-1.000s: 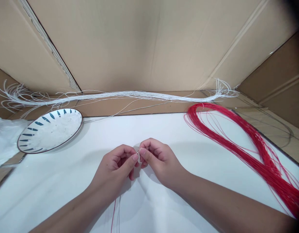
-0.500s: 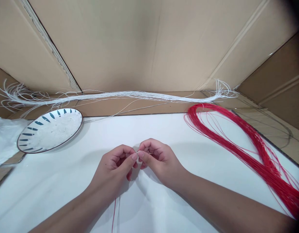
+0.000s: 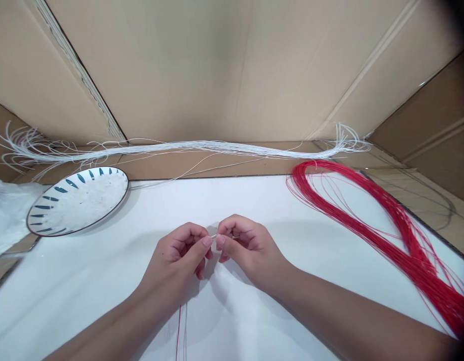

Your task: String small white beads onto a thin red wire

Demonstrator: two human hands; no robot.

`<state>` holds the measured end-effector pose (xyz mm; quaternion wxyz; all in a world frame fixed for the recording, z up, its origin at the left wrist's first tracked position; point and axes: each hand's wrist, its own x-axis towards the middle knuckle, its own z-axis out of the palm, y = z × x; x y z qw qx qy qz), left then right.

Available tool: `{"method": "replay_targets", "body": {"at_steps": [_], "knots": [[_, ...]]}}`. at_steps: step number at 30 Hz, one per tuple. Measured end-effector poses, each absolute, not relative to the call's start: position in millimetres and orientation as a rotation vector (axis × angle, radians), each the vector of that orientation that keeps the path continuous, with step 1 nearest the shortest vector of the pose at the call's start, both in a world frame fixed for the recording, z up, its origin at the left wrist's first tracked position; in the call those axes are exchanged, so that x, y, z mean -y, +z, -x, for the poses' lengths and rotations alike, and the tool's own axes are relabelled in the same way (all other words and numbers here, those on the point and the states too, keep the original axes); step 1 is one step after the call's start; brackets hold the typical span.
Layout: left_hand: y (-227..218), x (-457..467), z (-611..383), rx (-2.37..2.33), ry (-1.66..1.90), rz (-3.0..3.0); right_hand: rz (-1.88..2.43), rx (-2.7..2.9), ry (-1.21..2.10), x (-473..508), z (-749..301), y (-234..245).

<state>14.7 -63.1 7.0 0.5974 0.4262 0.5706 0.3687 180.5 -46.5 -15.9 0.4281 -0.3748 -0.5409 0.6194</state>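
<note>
Over the middle of the white tabletop [image 3: 254, 321], my left hand [image 3: 184, 248] and my right hand [image 3: 243, 243] meet almost fingertip to fingertip. Both are closed in a pinch, thumb against forefinger. A short stretch of thin whitish cord [image 3: 213, 236] shows in the narrow gap between them, held at either side. The rest of that cord is hidden by my fingers. Below my left wrist a red cord [image 3: 178, 331] runs down to the bottom edge, with a thin greyish line beside it. Whether the red cord joins what I pinch, I cannot tell.
A looped bundle of red cords [image 3: 367, 230] lies at the right. Along the back stretches a bundle of white cords [image 3: 201, 147] before a cardboard wall [image 3: 201, 65]. An oval plate [image 3: 81, 200] holding white powdery material sits at left, near a clear plastic bag [image 3: 9, 215].
My fingertips have drawn slightly apart, so more of the whitish cord shows between them. The red cord below has shifted a little to the right.
</note>
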Motion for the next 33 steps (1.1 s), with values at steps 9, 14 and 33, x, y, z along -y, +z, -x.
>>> {"method": "replay_targets", "body": {"at_steps": [9,14,33], "knots": [[9.2,64.0,-14.3,-1.339,0.879,-1.013,0.966,1.311,1.571,46.4,-179.3,-13.9],[9.6,63.8,-15.2,-1.334,0.886,-1.005,0.997,1.373,1.245,45.0,-186.9,-5.6],[12.4,66.7,-18.9,-1.352,0.899,-1.091,1.315,2.149,0.895,-5.8,-234.0,-6.3]]}}
